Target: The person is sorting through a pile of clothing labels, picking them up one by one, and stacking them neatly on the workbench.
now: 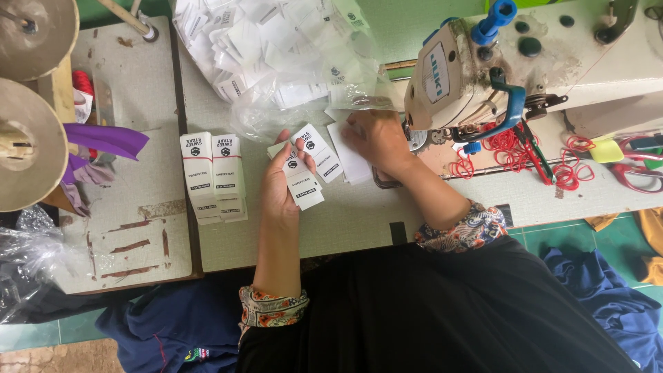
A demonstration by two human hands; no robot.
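Observation:
My left hand holds a fanned bunch of white printed labels over the pale sewing table. My right hand rests palm down on loose white labels just in front of the sewing machine head, its fingers closed onto them. Two neat stacks of the same labels lie to the left of my left hand.
A clear plastic bag full of white labels sits at the back. Red rubber bands and scissors lie to the right by the machine. Thread cones and purple cloth stand at left. Blue fabric hangs below.

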